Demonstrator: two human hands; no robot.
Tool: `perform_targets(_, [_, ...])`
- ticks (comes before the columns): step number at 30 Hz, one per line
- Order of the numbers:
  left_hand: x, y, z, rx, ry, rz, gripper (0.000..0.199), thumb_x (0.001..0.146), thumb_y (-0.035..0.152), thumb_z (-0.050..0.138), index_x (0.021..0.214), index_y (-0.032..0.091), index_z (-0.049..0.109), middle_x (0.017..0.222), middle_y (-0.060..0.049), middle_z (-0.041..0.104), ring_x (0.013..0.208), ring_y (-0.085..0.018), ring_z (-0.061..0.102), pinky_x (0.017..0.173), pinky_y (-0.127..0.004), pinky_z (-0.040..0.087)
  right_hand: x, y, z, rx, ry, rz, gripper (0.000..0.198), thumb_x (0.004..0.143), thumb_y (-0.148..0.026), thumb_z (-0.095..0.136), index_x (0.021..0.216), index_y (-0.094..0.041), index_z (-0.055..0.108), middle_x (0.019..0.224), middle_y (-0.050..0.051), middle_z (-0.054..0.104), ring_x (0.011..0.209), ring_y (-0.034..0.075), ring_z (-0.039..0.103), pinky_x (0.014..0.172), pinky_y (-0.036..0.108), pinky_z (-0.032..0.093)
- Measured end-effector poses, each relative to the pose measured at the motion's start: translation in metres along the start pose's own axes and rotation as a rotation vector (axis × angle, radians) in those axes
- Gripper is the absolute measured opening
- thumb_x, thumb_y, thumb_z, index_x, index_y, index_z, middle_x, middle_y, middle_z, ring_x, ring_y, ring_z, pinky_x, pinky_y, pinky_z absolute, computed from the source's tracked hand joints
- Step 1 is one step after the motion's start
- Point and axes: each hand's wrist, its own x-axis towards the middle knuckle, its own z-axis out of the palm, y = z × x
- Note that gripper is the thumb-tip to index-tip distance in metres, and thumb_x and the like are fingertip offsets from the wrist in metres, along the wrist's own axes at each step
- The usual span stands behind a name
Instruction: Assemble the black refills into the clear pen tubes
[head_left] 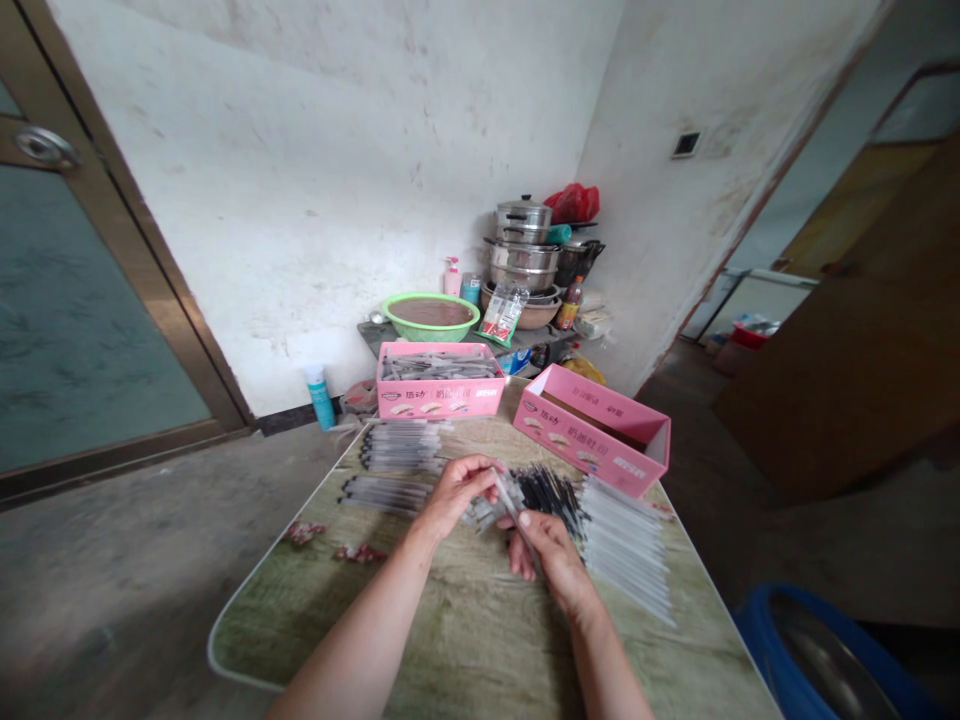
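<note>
My left hand (459,492) and my right hand (553,555) meet over the middle of the table. Between them is a slim translucent pen (510,494); the left fingers pinch its upper end and the right fingers close around its lower part. Just beyond lies a heap of dark pen parts (551,497), partly hidden by the hands. A row of clear empty-looking pen barrels (626,550) lies to the right. On the left, pens with dark tips lie in an upper bundle (405,446) and a lower bundle (386,494).
A pink box (441,400) full of pens stands at the table's back edge. Another pink box (592,430) sits to its right. Behind are a green basin (431,325) and stacked pots (523,265). A blue tub (757,620) stands at lower right.
</note>
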Motion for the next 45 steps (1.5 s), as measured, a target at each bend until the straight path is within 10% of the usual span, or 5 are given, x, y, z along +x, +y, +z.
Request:
perform_targets(16, [0.002, -0.018, 0.008, 0.027, 0.206, -0.116, 0.039, 0.065, 0.047, 0.08, 0.073, 0.012, 0.064, 0.054, 0.0, 0.061, 0.045, -0.011, 0.054, 0.047, -0.022, 0.046, 0.002, 0.003, 0.01, -0.802, 0.351, -0.357, 0.045, 0.094, -0.05, 0.046, 0.065, -0.017, 0.059, 0.059, 0.003, 0.052, 0.054, 0.014, 0.045, 0.056, 0.027, 0.028])
perform_targets(24, [0.001, -0.009, 0.009, 0.041, 0.139, -0.086, 0.039, 0.067, 0.048, 0.079, 0.076, 0.012, 0.065, 0.062, -0.001, 0.064, 0.05, -0.011, 0.058, 0.051, -0.022, 0.05, 0.003, 0.005, 0.004, -0.294, 0.07, -0.121, 0.052, 0.096, -0.057, 0.036, 0.086, -0.015, 0.065, 0.042, -0.005, 0.045, 0.037, 0.01, 0.032, 0.044, 0.023, 0.027])
perform_targets(32, [0.003, -0.017, 0.008, -0.009, 0.276, -0.145, 0.043, 0.061, 0.048, 0.082, 0.073, 0.011, 0.064, 0.054, -0.001, 0.062, 0.045, -0.012, 0.057, 0.046, -0.022, 0.048, 0.001, 0.003, 0.015, -0.992, 0.412, -0.425, 0.043, 0.097, -0.044, 0.041, 0.075, -0.015, 0.066, 0.063, 0.007, 0.058, 0.057, 0.015, 0.051, 0.057, 0.025, 0.031])
perform_targets(40, [0.0, -0.003, 0.008, 0.024, 0.08, -0.088, 0.04, 0.068, 0.048, 0.078, 0.077, 0.012, 0.066, 0.064, -0.002, 0.065, 0.051, -0.011, 0.059, 0.053, -0.022, 0.049, 0.002, 0.001, 0.009, -0.139, 0.053, -0.044, 0.055, 0.092, -0.062, 0.041, 0.087, -0.014, 0.066, 0.042, -0.004, 0.046, 0.035, 0.01, 0.032, 0.041, 0.023, 0.025])
perform_targets(45, [0.002, -0.012, 0.01, 0.027, 0.166, -0.112, 0.041, 0.066, 0.049, 0.079, 0.077, 0.012, 0.065, 0.059, -0.001, 0.064, 0.049, -0.012, 0.059, 0.05, -0.023, 0.049, 0.002, 0.004, 0.01, -0.461, 0.191, -0.232, 0.048, 0.093, -0.055, 0.044, 0.068, -0.017, 0.06, 0.046, -0.003, 0.042, 0.042, 0.01, 0.033, 0.047, 0.024, 0.023])
